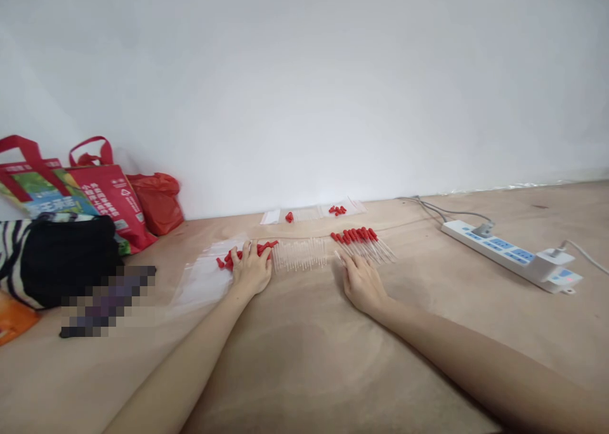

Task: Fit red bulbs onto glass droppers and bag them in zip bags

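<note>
Bag (pixel 113 205) shows Chinese print (pixel 103 207); left hand (pixel 252 273) spread on bulbs (pixel 228 259), right hand's (pixel 364 284) grip unclear.

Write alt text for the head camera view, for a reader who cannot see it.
A person's left hand lies over loose red caps and the right hand is beside red-capped tubes on a brown table. Between the hands is a row of uncapped clear tubes; bags stand at left, a white power strip at right.
</note>
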`<state>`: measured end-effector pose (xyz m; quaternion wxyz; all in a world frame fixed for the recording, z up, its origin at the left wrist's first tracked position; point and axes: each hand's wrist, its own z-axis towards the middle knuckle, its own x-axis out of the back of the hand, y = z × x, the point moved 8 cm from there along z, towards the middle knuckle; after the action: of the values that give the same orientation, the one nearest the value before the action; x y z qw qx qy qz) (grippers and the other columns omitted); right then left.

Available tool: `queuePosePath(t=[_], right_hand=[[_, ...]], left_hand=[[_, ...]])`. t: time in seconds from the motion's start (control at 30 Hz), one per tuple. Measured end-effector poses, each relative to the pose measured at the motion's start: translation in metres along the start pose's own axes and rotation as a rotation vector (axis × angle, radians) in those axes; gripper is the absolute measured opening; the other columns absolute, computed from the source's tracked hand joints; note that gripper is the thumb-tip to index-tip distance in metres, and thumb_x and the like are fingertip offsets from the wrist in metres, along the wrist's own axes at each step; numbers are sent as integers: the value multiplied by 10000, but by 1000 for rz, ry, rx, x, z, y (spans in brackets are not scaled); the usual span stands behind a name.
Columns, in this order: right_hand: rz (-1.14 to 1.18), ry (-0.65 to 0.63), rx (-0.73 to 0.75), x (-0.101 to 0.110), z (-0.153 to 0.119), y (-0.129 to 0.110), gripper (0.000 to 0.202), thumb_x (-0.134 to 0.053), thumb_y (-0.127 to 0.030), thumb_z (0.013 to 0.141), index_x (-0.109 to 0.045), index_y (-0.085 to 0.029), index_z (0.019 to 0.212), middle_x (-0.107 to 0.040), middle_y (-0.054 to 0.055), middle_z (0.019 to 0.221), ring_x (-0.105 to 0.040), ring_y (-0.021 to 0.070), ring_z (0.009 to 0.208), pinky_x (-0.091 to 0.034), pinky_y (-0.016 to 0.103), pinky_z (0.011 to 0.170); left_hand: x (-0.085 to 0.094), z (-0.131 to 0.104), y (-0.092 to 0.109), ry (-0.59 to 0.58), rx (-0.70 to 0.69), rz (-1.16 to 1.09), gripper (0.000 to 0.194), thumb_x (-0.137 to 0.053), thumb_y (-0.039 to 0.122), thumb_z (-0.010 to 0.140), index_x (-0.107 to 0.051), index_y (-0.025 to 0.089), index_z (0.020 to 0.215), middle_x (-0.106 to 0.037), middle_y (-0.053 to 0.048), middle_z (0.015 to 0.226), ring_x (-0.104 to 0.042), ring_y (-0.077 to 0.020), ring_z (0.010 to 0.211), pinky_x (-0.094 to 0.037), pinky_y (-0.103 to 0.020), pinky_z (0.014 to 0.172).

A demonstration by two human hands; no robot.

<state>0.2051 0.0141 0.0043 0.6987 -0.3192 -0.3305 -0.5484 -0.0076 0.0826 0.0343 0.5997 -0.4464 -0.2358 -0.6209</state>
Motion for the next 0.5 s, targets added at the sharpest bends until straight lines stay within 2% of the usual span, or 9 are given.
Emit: queuePosePath(t=[0.3,0.5], right_hand=[[80,67,60,2,0,-3,313,-353,-98,782,-515,-108,1049,-495,106,807,-434,201,729,-332,302,644],[81,0,46,-3,2,-2,305,-373,-81,764,-520,-107,1030,-503,110,834,-439,200,750,-332,294,663]], left_hand=[[3,-3,-5,61,-4,-99,216,-441,274,773,-600,183,888,-537,-110,1086,-407,-279,1028,-262,-463,853],[-6,0,-9,9,44,-100,280,-423,306,805,-577,225,1023,-503,-104,1165,-382,-299,1060,-246,-498,850]])
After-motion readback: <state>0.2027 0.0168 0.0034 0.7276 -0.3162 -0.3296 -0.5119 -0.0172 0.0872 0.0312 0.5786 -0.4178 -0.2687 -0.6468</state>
